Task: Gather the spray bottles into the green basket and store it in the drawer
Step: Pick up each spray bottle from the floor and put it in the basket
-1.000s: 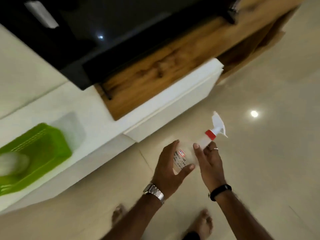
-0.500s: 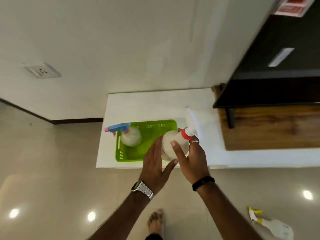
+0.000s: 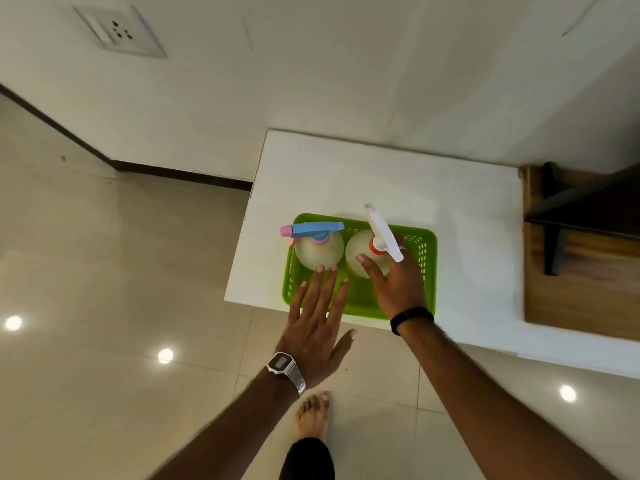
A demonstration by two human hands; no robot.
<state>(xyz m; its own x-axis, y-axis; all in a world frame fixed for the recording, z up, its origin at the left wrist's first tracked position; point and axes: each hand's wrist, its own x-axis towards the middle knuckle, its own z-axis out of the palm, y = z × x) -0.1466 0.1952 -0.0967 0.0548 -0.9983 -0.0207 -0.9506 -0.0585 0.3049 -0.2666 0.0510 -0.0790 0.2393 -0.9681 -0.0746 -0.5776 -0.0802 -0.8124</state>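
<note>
The green basket (image 3: 427, 258) stands on the white cabinet top (image 3: 381, 174), near its front edge. Two pale spray bottles stand upright inside it. The left one (image 3: 318, 251) has a blue trigger head with a pink nozzle. The right one (image 3: 356, 249) has a red collar and a white trigger. My right hand (image 3: 398, 289) wraps its shoulder, thumb on the front and fingers behind the neck. My left hand (image 3: 313, 327) is flat and spread over the basket's near left rim, with its fingertips just short of the blue-headed bottle, holding nothing.
A wooden shelf top (image 3: 581, 289) with a black stand leg (image 3: 550, 230) adjoins the white top on the right. A wall socket (image 3: 117, 29) sits at the upper left. Glossy floor tiles lie below, with my bare foot (image 3: 313, 415) on them.
The view swung from the floor and drawer to the basket. The red-collared bottle went down into the basket beside the blue one, and my left hand came off it and spread open.
</note>
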